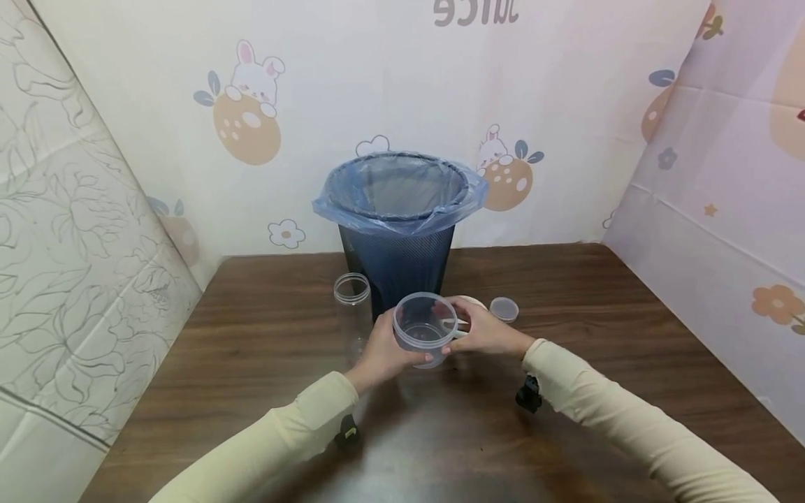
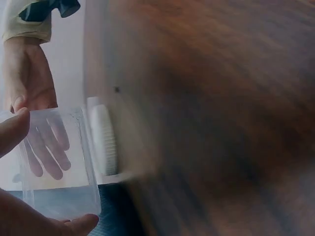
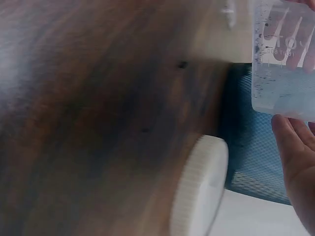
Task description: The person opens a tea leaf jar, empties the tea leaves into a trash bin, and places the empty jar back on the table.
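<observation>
A clear plastic cup (image 1: 425, 327), with printed markings on its wall in the right wrist view, is held between both hands, its wide mouth facing up toward the head camera. My left hand (image 1: 385, 349) grips the cup from its left, thumb across the near side. On the other side, my right hand (image 1: 484, 330) holds it with the thumb in front and the fingers round the back; those fingers (image 2: 49, 150) show through the clear wall in the left wrist view. A tall clear jar (image 1: 353, 307) with no lid on stands just left of the left hand.
A ridged white lid (image 3: 199, 189) lies on the table near the right hand, mostly covered by it in the head view. Beyond it is a small translucent lid (image 1: 504, 309). A mesh bin (image 1: 402, 255) lined with a blue bag (image 1: 399, 220) stands behind the hands.
</observation>
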Available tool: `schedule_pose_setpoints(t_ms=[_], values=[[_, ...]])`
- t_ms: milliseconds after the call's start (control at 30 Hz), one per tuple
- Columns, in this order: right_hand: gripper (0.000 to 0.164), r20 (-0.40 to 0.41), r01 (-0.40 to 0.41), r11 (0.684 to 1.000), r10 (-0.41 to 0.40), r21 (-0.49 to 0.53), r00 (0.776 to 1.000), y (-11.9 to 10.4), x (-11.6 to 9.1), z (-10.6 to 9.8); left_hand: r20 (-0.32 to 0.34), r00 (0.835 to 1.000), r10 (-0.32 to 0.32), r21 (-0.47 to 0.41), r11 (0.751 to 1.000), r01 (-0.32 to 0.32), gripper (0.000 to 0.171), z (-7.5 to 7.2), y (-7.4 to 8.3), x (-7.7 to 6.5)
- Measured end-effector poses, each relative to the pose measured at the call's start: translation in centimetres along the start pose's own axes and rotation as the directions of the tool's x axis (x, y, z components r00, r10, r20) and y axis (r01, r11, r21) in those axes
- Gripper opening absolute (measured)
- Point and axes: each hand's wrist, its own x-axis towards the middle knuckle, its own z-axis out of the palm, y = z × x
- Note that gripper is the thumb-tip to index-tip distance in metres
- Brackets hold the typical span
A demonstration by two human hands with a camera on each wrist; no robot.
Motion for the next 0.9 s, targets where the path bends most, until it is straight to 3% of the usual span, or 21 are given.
schedule_pose_setpoints(t_ms=[200, 500, 900], values=[[0.082, 0.032, -0.038, 0.999, 0.037, 0.025, 0.999, 0.9, -0.2, 0.7, 0.006, 0.998, -0.061, 0.025, 0.998, 0.061, 0.090, 0.7, -1.1, -0.4], [0.081, 0.008, -0.057, 0.998, 0.057, -0.029, 0.998, 1.5, 0.1, 1.0, -0.003, 0.999, -0.054, -0.007, 0.999, 0.054, 0.089, 0.9, -2.1, 0.0], [0.081, 0.003, -0.064, 0.998, 0.064, -0.001, 0.998, 2.2, 0.0, 1.4, 0.000, 0.997, -0.074, -0.017, 0.997, 0.074, 0.090, 1.1, -2.8, 0.0]])
